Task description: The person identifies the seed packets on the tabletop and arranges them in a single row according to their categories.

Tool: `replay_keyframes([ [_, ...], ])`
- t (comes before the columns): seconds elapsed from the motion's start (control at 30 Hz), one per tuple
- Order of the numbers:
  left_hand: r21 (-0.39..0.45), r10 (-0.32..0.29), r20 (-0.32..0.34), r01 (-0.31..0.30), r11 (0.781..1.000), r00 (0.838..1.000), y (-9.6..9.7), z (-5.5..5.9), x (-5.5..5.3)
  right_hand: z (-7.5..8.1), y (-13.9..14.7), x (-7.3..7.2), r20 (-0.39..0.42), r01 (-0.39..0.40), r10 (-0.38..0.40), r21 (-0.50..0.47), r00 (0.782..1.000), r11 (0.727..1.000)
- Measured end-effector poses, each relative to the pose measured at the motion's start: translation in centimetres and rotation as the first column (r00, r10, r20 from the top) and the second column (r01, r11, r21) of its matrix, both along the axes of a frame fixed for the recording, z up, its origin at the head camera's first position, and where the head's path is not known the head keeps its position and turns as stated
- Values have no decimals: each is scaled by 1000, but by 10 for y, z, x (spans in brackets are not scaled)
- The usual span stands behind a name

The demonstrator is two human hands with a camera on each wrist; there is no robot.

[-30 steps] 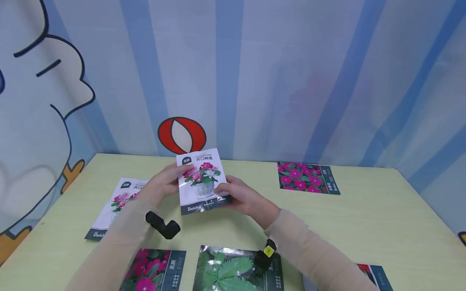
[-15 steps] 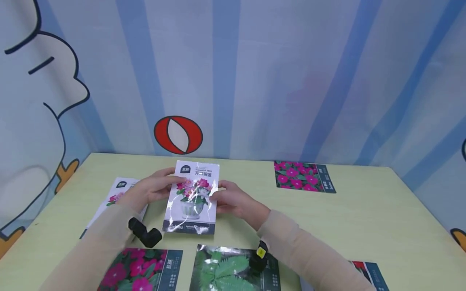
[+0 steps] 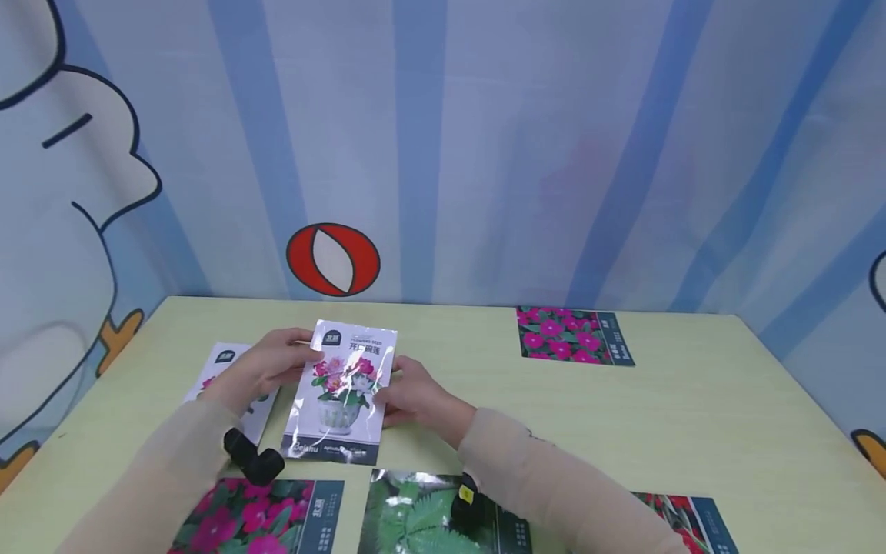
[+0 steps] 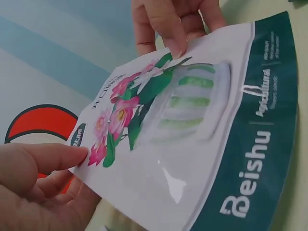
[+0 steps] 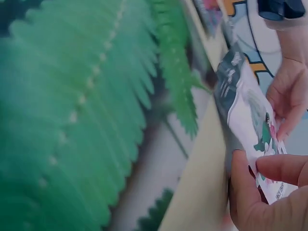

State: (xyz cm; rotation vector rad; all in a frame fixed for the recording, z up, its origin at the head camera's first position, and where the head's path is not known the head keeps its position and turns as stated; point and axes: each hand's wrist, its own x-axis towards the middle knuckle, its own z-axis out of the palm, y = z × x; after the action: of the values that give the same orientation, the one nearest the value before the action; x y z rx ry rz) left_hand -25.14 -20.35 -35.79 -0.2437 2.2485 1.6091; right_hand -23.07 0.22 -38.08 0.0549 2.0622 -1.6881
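Left grip [image 3: 268,365] pinches closed on 1 white packet [image 3: 339,394]; right grip [image 3: 417,395] likewise, opposite edge.

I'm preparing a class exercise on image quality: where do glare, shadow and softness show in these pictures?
Head view: white streaks of glare on the held packet, faint shadows on the striped backdrop; left wrist view: one bright reflection on the held packet's white area; right wrist view: the leaf packet looms large and looks soft.
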Motion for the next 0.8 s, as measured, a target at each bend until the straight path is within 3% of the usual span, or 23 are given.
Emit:
replay_keyframes([
  [0.07,-146,-18,-32,13,989,999,-2,0,1,-1,-4,1,-28,-5,7,78,1000,997],
  [0.13,-270,-44,-58,27,963,997,-6,0,1,-1,-8,2,-58,-3,12,155,998,988],
  [0.23,-389,-82,-74,47,920,994,-11,-1,3,-2,-13,2,-104,6,20,242,994,970],
  [0.5,-476,-106,-88,52,878,990,-19,-5,6,1,-25,5,-137,4,44,328,990,945],
  [0.8,-512,-94,-98,31,859,991,-22,-5,5,3,-29,4,-138,12,41,368,990,930],
])
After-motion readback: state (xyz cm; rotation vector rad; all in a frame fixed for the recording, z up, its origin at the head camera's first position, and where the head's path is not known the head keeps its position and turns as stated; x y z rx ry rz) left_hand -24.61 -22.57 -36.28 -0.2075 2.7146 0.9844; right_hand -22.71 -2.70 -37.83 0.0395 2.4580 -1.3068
